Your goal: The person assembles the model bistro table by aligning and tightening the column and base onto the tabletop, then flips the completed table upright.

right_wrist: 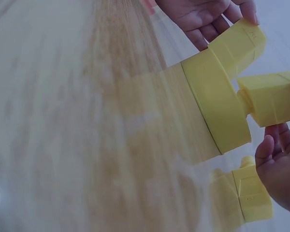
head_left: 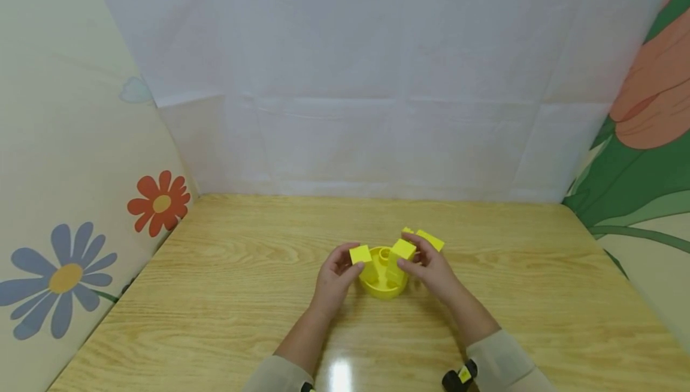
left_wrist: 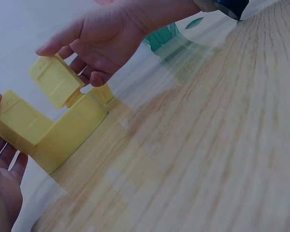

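A round, shallow yellow base [head_left: 384, 294] with a raised ring inside stands on the table between my hands. With thumb and fingers my left hand [head_left: 330, 281] holds a yellow block [head_left: 360, 254], tilted outward, its lower end down in the base. My right hand [head_left: 433, 269] pinches a second yellow block [head_left: 402, 250] over the right side of the base. In the right wrist view this block [right_wrist: 273, 99] has a round knob at its lower end, close to the rim; I cannot tell whether they touch. Both hands' fingertips partly cover the blocks.
Another yellow block [head_left: 430, 240] with a knob lies on the wooden table [head_left: 242, 296], just beyond my right hand. A white sheet [head_left: 334, 80] hangs behind the table. Flower-printed panels flank it at left and right.
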{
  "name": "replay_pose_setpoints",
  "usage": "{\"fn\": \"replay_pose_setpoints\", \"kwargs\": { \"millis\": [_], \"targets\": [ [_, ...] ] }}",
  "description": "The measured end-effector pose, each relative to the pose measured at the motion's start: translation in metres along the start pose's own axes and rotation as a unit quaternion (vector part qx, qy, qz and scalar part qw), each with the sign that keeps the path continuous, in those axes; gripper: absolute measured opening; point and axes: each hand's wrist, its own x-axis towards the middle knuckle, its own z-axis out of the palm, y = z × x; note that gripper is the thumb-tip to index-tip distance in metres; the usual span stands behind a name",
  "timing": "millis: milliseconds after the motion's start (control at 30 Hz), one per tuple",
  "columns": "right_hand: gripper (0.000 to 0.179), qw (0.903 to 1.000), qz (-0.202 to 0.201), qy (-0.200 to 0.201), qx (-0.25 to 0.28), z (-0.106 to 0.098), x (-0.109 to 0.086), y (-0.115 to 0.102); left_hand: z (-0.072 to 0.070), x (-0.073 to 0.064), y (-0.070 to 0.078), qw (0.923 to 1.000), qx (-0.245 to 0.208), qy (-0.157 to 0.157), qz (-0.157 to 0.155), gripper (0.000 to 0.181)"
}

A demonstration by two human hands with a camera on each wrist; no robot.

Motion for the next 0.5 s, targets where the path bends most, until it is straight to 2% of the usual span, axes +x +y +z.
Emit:
{"fn": "replay_pose_setpoints", "kwargs": {
  "millis": [200,500],
  "targets": [
    [0.056,0.9999,0.001,-0.016,-0.005,-0.0013,-0.0004,0.0014,-0.0002,-0.0001,0.0003,1.0,-0.003,0.002,-0.008,0.037],
    [0.058,0.9966,-0.008,-0.032,0.075,-0.0041,-0.0029,0.0031,0.0002,0.0006,0.0,1.0,-0.008,0.004,-0.003,0.039]
  ]
}}
